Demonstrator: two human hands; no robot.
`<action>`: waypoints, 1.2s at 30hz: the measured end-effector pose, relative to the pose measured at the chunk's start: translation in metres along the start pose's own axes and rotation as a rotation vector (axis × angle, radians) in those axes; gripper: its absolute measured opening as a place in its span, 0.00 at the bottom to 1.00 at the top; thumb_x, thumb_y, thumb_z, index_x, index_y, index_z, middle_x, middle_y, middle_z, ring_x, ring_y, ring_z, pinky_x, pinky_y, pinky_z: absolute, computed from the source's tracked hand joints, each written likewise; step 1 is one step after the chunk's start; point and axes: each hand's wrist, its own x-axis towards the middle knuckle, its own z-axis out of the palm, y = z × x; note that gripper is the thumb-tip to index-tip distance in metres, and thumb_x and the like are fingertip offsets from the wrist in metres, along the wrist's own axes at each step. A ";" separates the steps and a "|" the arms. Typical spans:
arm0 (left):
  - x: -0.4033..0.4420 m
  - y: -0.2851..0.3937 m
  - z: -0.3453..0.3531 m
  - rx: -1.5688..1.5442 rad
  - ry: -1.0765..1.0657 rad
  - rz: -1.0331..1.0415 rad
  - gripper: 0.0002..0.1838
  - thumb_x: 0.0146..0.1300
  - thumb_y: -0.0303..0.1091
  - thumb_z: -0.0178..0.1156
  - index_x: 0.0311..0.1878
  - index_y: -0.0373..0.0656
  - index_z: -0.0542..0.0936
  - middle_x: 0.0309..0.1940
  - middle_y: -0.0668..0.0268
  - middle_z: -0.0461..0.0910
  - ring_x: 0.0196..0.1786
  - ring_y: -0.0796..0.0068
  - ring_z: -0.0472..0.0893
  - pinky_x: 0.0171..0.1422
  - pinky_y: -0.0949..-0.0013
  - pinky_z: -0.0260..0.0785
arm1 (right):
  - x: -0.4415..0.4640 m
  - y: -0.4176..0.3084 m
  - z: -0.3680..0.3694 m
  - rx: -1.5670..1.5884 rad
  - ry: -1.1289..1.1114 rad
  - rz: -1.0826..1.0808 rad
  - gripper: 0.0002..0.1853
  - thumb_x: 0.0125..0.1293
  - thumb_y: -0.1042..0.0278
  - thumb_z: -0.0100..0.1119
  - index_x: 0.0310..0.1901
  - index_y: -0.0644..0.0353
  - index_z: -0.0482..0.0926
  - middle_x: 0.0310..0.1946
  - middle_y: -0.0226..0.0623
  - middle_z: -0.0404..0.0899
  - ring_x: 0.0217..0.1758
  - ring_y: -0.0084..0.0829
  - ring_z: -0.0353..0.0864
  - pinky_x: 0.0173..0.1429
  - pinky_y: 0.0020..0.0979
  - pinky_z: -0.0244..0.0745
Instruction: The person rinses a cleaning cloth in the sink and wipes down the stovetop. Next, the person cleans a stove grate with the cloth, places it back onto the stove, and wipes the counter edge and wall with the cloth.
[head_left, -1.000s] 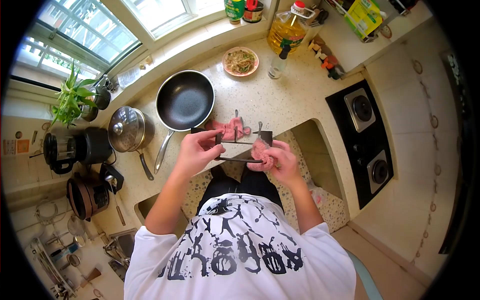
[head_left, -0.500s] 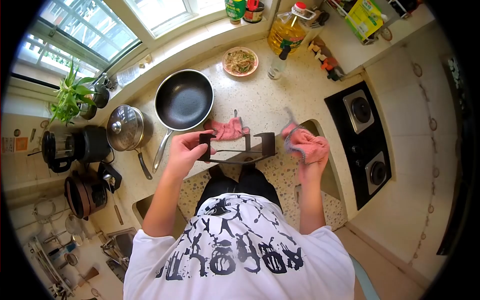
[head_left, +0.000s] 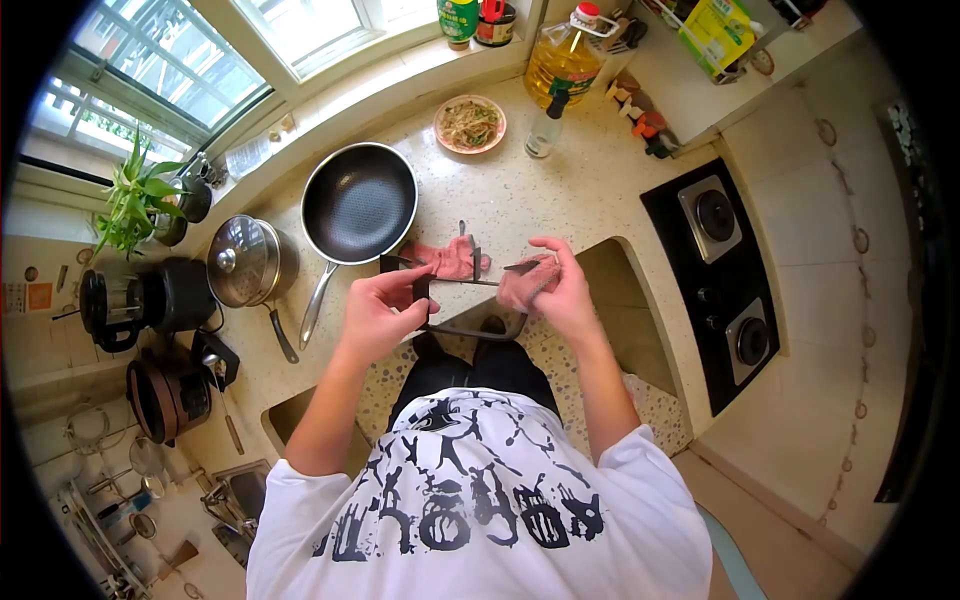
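My left hand [head_left: 382, 314] is closed on the left end of a dark metal frame [head_left: 421, 290] with thin bars and upright end plates. The frame is held over the counter's front edge. In my right hand [head_left: 568, 302] is a bunched pink cloth [head_left: 524, 290], pressed around the right end of the frame; the fingertips are partly hidden by it. A second pink cloth [head_left: 446, 259] with a grey edge lies crumpled on the counter just behind the frame.
A frying pan [head_left: 360, 203] and a lidded pot [head_left: 238, 262] stand to the left. At the back are a plate of food [head_left: 470, 125], a small bottle [head_left: 546, 130] and an oil jug [head_left: 563, 65]. The black cooktop [head_left: 708, 285] lies right, beyond a counter opening [head_left: 620, 300].
My right hand has moved left with its pink cloth, from beside the frame onto the frame's right end. The frame has tilted and shifted slightly in my left hand.
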 end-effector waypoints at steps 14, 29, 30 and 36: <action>-0.005 -0.012 0.003 0.220 0.031 0.059 0.23 0.57 0.21 0.64 0.59 0.33 0.85 0.32 0.65 0.90 0.33 0.86 0.84 0.40 0.78 0.78 | 0.016 -0.002 -0.006 -0.320 -0.343 0.030 0.24 0.56 0.86 0.64 0.56 0.67 0.78 0.41 0.36 0.85 0.43 0.26 0.84 0.44 0.28 0.81; 0.005 -0.013 -0.030 -0.169 0.089 -0.008 0.25 0.56 0.16 0.53 0.59 0.28 0.83 0.40 0.56 0.88 0.39 0.70 0.89 0.50 0.67 0.83 | -0.007 0.032 -0.034 0.388 -0.118 -0.123 0.19 0.71 0.77 0.63 0.61 0.66 0.75 0.57 0.41 0.83 0.52 0.29 0.86 0.57 0.30 0.82; 0.007 -0.016 -0.034 -0.184 0.086 -0.002 0.25 0.56 0.17 0.53 0.58 0.28 0.83 0.40 0.56 0.88 0.39 0.70 0.89 0.50 0.66 0.83 | -0.008 0.027 -0.038 0.208 -0.234 -0.106 0.26 0.66 0.77 0.70 0.64 0.66 0.73 0.59 0.39 0.83 0.56 0.27 0.85 0.59 0.31 0.82; 0.017 -0.030 -0.045 -0.235 0.039 0.023 0.26 0.55 0.23 0.52 0.57 0.25 0.82 0.40 0.54 0.88 0.36 0.67 0.88 0.49 0.65 0.81 | -0.019 0.001 -0.010 -0.104 -0.273 -0.293 0.32 0.53 0.87 0.78 0.57 0.61 0.71 0.52 0.39 0.83 0.50 0.27 0.85 0.57 0.32 0.83</action>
